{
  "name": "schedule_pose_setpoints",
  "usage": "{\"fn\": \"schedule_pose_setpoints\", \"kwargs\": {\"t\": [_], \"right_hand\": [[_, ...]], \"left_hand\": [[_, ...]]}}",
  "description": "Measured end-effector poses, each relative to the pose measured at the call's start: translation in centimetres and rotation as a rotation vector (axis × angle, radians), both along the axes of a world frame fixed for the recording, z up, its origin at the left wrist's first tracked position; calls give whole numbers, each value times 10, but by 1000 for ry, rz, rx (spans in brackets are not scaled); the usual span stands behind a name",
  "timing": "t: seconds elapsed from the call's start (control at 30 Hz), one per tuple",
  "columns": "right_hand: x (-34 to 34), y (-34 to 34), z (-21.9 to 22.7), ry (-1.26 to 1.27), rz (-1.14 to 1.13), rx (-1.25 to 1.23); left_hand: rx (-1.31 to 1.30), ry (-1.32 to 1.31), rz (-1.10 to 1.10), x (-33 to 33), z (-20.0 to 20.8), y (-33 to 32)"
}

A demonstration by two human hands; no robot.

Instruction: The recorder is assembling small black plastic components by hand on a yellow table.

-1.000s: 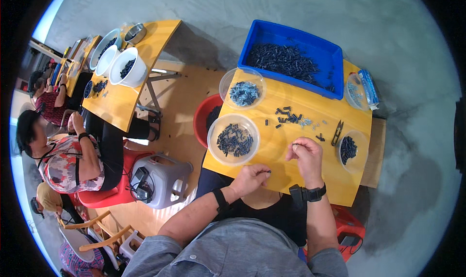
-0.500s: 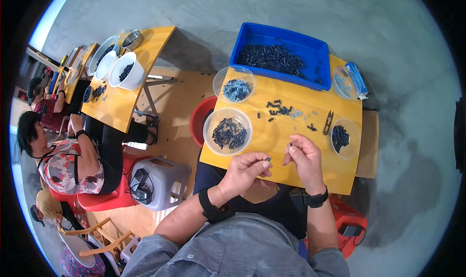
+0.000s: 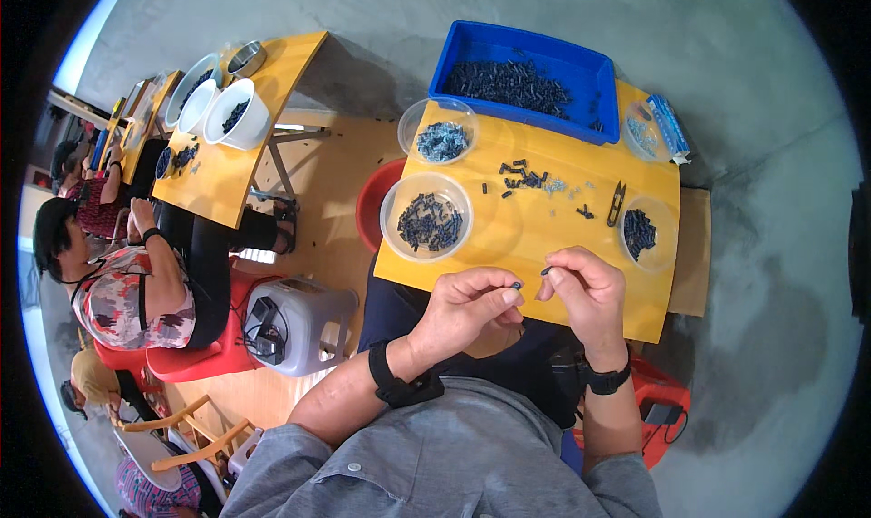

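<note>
Over the near edge of the yellow table point(image 3: 526, 246), my left hand point(image 3: 470, 311) pinches a small dark cylindrical piece point(image 3: 516, 286) between thumb and index finger. Just right of it, my right hand point(image 3: 592, 298) is closed in a pinch on another small dark piece point(image 3: 546, 271). The two pieces are close together but apart. Beyond my left hand stands a clear round tub point(image 3: 388, 232) partly filled with short black pieces. A loose heap of black pieces point(image 3: 524, 180) lies mid-table, with small pale bits point(image 3: 555, 187) beside it.
A blue tray point(image 3: 526, 128) of black pieces stands at the back. A tub point(image 3: 406, 119) holds silvery-blue bits. Thread snips point(image 3: 616, 204) lie near the right-hand tub point(image 3: 655, 262). A red bucket point(image 3: 370, 210) stands left of the table. Another person point(image 3: 136, 291) sits at the left table point(image 3: 204, 200).
The view has tilted, so the table sits higher in the picture. Both hands have moved slightly right and nearer to my body, still pinching their pieces.
</note>
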State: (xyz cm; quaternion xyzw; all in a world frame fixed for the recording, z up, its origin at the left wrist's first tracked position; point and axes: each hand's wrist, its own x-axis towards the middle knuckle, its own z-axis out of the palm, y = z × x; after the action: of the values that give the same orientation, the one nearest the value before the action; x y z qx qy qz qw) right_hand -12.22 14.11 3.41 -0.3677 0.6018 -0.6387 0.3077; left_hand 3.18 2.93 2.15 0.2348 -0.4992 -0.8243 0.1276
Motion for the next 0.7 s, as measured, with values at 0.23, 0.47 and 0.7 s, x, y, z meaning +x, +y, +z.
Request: {"fn": "schedule_pose_setpoints", "kwargs": {"t": [0.23, 0.47, 0.7], "right_hand": [[4, -1, 10, 59, 33, -5], [6, -6, 14, 209, 67, 22], [9, -11, 12, 235, 67, 49]], "left_hand": [[42, 27, -2, -2, 2, 1], [2, 7, -50, -4, 1, -2], [12, 9, -38, -5, -2, -4]]}}
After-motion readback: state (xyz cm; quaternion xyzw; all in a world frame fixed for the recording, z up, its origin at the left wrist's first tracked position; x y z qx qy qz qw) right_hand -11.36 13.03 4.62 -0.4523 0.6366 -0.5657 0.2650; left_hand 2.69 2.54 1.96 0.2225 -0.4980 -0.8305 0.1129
